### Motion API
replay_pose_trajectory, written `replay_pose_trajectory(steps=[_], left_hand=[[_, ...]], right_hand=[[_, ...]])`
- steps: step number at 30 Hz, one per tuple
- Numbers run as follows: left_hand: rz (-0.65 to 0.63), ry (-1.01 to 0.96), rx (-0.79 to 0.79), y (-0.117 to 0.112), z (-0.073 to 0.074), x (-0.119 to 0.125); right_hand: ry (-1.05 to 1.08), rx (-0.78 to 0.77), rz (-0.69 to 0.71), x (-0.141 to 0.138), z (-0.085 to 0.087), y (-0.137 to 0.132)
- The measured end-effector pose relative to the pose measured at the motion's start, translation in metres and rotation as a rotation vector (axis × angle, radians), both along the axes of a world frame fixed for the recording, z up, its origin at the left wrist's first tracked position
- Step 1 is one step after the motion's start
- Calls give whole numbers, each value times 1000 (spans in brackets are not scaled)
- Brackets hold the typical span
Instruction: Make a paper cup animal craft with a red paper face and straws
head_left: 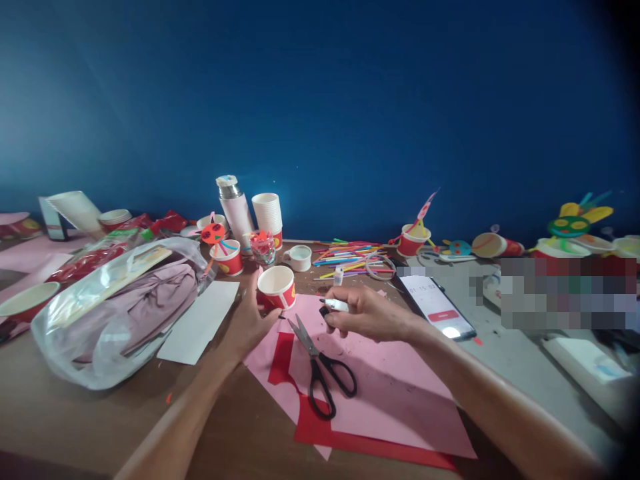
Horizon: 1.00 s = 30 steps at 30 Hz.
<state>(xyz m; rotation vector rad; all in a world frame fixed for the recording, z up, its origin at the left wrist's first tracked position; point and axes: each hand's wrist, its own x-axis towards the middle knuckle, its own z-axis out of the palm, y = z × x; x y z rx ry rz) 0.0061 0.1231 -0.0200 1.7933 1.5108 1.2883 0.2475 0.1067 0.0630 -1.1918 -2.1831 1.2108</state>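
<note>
left hand [249,322] holds a paper cup [277,288]; right hand [369,313] pinches a small white tube [336,305], maybe glue, above scissors [314,353] on pink paper [395,393].

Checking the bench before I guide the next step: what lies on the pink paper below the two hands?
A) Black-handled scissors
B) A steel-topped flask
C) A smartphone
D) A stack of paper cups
A. The black-handled scissors lie on the pink paper, below the left hand and the right hand.
</note>
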Motion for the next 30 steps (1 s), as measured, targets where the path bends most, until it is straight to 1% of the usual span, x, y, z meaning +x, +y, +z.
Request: replay_pose_trajectory(steps=[2,4,6,8,10,12,15,18,21,23,25,27,28,29,30], left_hand=[[28,168,122,-7,6,-1],[69,288,300,-13,13,0],[113,334,436,-17,21,1],[166,376,481,-18,25,-1],[187,413,453,-16,26,-4],[149,419,409,-15,24,-7],[40,396,358,-15,21,-5],[-114,403,261,-21,22,7],[-276,479,157,-29,21,24],[-340,536,144,-30,19,33],[-360,539,173,-26,18,40],[-339,479,189,-15,19,42],[-314,431,172,-7,22,42],[-315,387,119,1,25,41],[-277,323,33,11,29,39]], right_hand=[[80,29,-40,-8,-4,-1],[153,36,-68,-13,-9,-1],[205,25,-91,-16,-14,-2],[237,7,-104,-19,-16,-3],[251,1,-105,-21,-17,-4],[263,-7,-98,-22,-18,-3],[300,-3,-115,-20,-20,1],[317,40,-176,-14,-20,7],[307,91,-217,-7,-17,10],[298,113,-221,-3,-15,10],[294,113,-219,-2,-14,10],[307,102,-211,-2,-13,10],[319,100,-204,-2,-13,10],[335,98,-197,-2,-13,11],[351,97,-194,-2,-13,12]])
